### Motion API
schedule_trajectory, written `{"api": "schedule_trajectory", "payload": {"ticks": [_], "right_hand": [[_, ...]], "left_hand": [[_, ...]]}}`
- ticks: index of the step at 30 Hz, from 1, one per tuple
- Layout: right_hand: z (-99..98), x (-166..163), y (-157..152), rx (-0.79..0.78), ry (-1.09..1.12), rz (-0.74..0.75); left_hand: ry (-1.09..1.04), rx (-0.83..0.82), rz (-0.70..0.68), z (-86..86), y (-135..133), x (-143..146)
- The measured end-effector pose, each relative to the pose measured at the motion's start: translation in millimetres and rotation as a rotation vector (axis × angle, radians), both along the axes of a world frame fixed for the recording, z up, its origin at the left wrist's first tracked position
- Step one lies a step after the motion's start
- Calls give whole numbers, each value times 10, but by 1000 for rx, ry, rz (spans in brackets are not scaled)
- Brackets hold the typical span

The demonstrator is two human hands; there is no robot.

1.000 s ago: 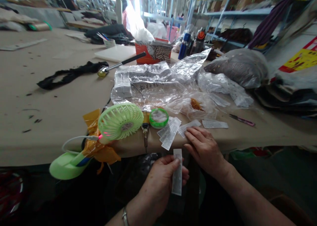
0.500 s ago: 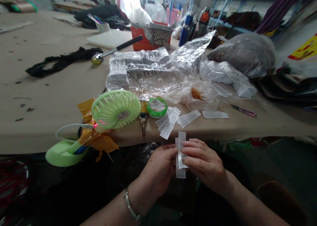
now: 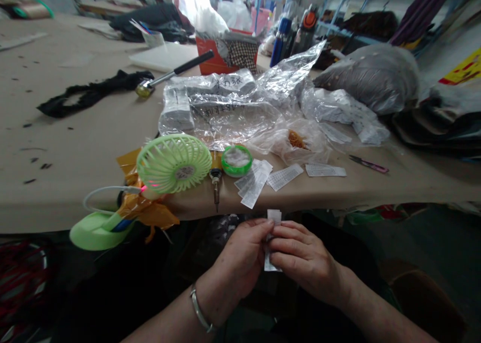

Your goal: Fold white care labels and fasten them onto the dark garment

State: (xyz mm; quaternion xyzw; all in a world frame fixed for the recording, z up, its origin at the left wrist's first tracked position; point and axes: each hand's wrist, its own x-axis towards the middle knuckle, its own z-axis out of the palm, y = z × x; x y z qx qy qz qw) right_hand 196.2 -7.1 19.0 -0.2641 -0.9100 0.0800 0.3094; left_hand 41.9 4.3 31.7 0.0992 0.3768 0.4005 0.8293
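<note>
Just off the table's front edge, my left hand [image 3: 248, 253] and my right hand [image 3: 308, 258] meet around white printed labels [image 3: 273, 266]. The left thumb presses on the strips from the left, while the right fingers lie across their front, hiding the middle. Only the upper and lower ends of the labels show. On the table ahead lie loose label strips [image 3: 256, 184], fanned over one another, and a further label [image 3: 325, 170] to their right. Beside them stands a round green tub [image 3: 236, 160] with white fluffy stuff inside.
A green fan [image 3: 175, 163] and a soldering-iron-like tool [image 3: 216, 183] are at the table's front left. Thread snips [image 3: 369, 164] lie to the right. Clear plastic bags [image 3: 233, 117] spread across the middle, with a black-handled hammer-like tool [image 3: 176, 73] behind.
The labels between my hands, earlier offset from each other, now sit nearly in line. My left thumb has moved over them, and my right fingers cover more of them.
</note>
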Motion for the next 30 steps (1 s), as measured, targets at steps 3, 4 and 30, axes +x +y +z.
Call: {"api": "schedule_trajectory", "payload": {"ticks": [3,4,30], "right_hand": [[0,-10,-20,7,8,16],[9,-10,-26,9,10,20],[60,538,265,-4,287,-435]], "left_hand": [[5,-6,11,-14,1,27],[7,-5,15,-18,4,36],[228,-54,-79,-17,-41,60]]}}
